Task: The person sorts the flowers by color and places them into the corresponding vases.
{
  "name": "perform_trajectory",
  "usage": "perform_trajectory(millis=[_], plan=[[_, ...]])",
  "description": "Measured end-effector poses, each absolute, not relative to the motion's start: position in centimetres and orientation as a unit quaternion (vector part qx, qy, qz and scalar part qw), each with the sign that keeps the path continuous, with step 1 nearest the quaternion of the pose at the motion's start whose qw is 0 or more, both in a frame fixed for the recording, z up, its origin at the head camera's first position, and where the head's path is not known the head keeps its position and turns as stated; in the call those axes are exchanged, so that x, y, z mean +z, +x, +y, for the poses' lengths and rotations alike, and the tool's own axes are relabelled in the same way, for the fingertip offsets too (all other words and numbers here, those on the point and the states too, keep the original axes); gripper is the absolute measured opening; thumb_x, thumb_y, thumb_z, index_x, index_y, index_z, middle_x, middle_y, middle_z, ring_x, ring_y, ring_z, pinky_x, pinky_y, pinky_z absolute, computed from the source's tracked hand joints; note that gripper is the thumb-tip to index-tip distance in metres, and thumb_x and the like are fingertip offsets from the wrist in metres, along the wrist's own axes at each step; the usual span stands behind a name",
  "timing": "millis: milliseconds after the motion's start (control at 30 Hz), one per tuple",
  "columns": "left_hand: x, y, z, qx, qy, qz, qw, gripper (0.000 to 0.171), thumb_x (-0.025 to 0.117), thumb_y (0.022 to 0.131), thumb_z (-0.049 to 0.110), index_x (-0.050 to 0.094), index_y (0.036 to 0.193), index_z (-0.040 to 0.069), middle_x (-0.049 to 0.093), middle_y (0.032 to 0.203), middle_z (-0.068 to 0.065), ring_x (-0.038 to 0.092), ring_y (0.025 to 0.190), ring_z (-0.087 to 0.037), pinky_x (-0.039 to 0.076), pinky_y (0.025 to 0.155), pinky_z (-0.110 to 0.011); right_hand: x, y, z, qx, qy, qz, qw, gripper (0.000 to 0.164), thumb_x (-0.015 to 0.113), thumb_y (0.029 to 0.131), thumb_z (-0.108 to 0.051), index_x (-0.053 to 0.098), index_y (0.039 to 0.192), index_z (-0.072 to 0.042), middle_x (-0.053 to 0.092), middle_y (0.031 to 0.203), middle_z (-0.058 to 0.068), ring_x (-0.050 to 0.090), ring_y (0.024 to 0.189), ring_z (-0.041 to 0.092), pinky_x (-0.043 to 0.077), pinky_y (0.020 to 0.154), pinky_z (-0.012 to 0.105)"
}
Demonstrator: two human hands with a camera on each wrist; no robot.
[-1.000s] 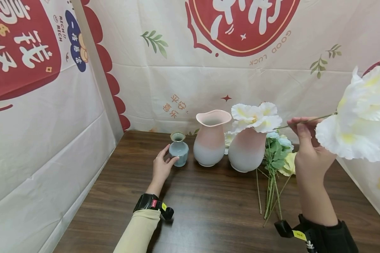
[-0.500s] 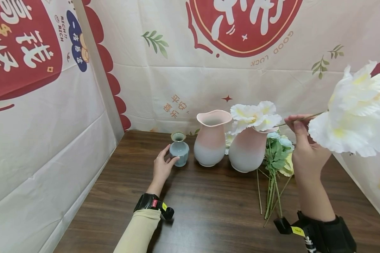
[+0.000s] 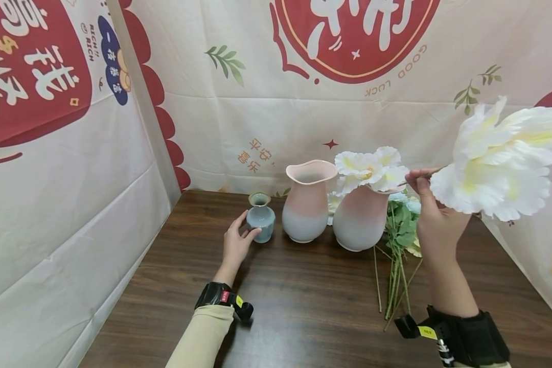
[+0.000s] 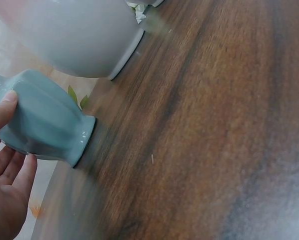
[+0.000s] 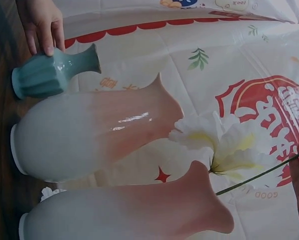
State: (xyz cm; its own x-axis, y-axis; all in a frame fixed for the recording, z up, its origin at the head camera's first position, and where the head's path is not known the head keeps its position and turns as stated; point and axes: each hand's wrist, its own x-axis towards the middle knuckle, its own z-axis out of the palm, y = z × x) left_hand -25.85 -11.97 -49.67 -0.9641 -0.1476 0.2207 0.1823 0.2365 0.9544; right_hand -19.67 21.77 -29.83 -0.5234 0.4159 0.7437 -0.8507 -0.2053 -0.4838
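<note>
My left hand [image 3: 236,244] holds a small celadon-blue vase [image 3: 260,225] upright on the table, thumb on one side and fingers on the other. To its right stand two larger pink-and-grey vases, a middle one [image 3: 305,209] and a right one [image 3: 360,220]. One white artificial flower [image 3: 370,168] sits at the right vase's mouth. My right hand [image 3: 441,230] pinches the stem [image 5: 259,176] of another large white artificial flower [image 3: 497,163], whose bloom points right. In the right wrist view that stem's lower end meets the right vase's mouth; how deep it goes is hidden.
A bunch of artificial flowers [image 3: 401,225] lies right of the vases, its thin stems [image 3: 393,286] reaching towards the front of the wooden table [image 3: 303,317]. Another white bloom [image 3: 333,204] shows between the large vases. Printed cloth [image 3: 257,122] hangs behind and at the sides.
My right hand has moved left towards the right vase's mouth, and the white flower has come left with it. The left hand and the small vase stay where they were.
</note>
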Motion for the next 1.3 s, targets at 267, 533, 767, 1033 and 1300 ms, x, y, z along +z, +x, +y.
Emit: perform_trajectory(millis=[267,533,767,1033,1300], plan=[[-49.6,-25.8,-11.9,-0.619,-0.012,-0.774,0.134,0.067,0.078,0.086,0.012,0.049,0.147,0.008,0.050,0.150,-0.018,0.048,0.139,-0.035,0.051,0.108,-0.045,-30.7,-20.2,22.1,0.749,0.229,-0.465,0.413,0.045,0.055,0.087,0.022,0.050,0.131,0.013,0.065,0.094,0.021,0.067,0.087,0.031,0.063,0.085,0.034],[-49.6,-25.8,-11.8,-0.619,-0.012,-0.773,0.135,0.068,0.078,0.086,0.011,0.048,0.146,0.004,0.050,0.149,-0.018,0.048,0.139,-0.035,0.051,0.108,-0.043,-31.5,-21.4,22.5,0.761,0.219,-0.467,0.393,0.036,0.051,0.085,0.028,0.057,0.118,0.013,0.064,0.093,0.017,0.064,0.086,0.028,0.063,0.079,0.031],[-49.5,-25.7,-11.8,-0.617,-0.014,-0.774,0.137,0.067,0.077,0.086,0.013,0.049,0.147,0.005,0.050,0.149,-0.018,0.048,0.138,-0.035,0.051,0.108,-0.044,-32.2,-22.3,22.9,0.685,0.164,-0.581,0.407,0.021,0.058,0.090,0.015,0.069,0.105,0.008,0.071,0.099,0.006,0.065,0.083,0.010,0.061,0.085,0.021],[-49.5,-25.6,-11.8,-0.617,-0.020,-0.774,0.140,0.066,0.077,0.087,0.013,0.049,0.146,0.006,0.051,0.148,-0.019,0.049,0.137,-0.037,0.052,0.107,-0.045,-32.1,-22.9,23.4,0.617,0.094,-0.676,0.391,0.009,0.064,0.093,0.004,0.072,0.096,0.005,0.073,0.089,-0.008,0.072,0.088,0.005,0.060,0.085,0.016],[-49.4,-25.7,-12.0,-0.619,-0.009,-0.775,0.131,0.067,0.077,0.087,0.013,0.049,0.147,0.007,0.050,0.149,-0.018,0.049,0.138,-0.036,0.050,0.109,-0.045,-33.1,-22.8,25.0,0.318,0.044,-0.825,0.465,0.014,0.057,0.086,0.003,0.063,0.085,0.016,0.064,0.079,0.034,0.042,0.064,-0.012,0.037,0.060,0.015]])
